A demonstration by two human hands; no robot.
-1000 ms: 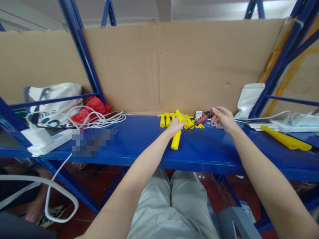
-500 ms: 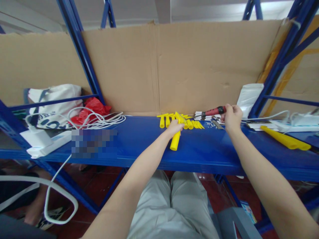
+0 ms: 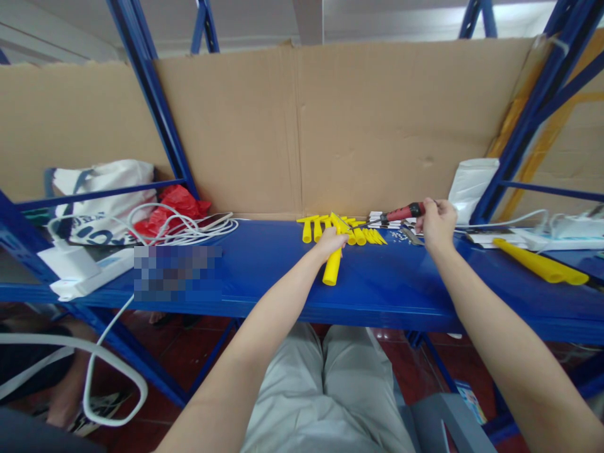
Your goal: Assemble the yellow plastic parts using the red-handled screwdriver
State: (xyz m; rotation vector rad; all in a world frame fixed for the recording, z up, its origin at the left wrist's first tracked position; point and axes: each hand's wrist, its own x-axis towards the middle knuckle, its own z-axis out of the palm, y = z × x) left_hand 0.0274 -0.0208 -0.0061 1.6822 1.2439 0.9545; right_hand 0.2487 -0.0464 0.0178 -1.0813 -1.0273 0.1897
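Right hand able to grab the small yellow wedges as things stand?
Probably not: the right hand grips the red-and-black tool, though the small yellow wedges lie uncovered on the blue shelf.

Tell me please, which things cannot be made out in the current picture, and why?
All in the head view:
Middle of the yellow piece: covered by the left hand.
Tip of the red-handled tool: too small to tell if it touches the yellow piece.
White bits: too small to identify.
Pixelated patch: contents blurred out.
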